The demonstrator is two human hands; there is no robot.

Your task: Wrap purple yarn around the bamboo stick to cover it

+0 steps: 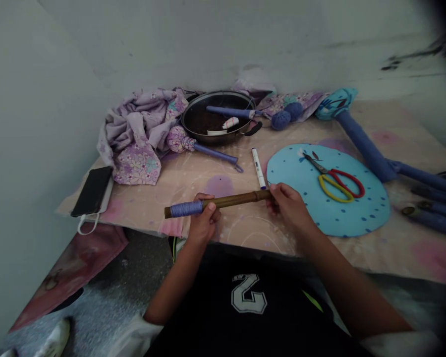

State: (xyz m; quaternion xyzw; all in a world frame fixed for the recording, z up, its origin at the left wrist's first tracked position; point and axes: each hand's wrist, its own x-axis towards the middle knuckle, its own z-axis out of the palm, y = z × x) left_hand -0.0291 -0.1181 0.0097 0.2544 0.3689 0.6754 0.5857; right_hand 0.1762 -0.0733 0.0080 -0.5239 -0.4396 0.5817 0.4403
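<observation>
A brown bamboo stick (238, 199) lies nearly level above the table's front edge, its left part wound with blue-purple yarn (186, 208). My left hand (203, 220) is wrapped round the stick just at the right end of the winding. At the stick's right end is my right hand (286, 201), its thumb and fingertips pinched together against it. What exactly those fingertips pinch is too small to tell. A white marker (258, 168) lies just behind the stick. Red and yellow handled scissors (334, 181) rest on a round blue sheet (357, 218) to the right.
Behind stand a black pan (193, 126) holding a wrapped stick, yarn balls (281, 120) and bunched floral cloth (137, 134). A purple-wrapped stick with a cloth head (215, 153) lies mid-table. At left is a black box-like object (91, 192); wrapped tubes (367, 144) lie right.
</observation>
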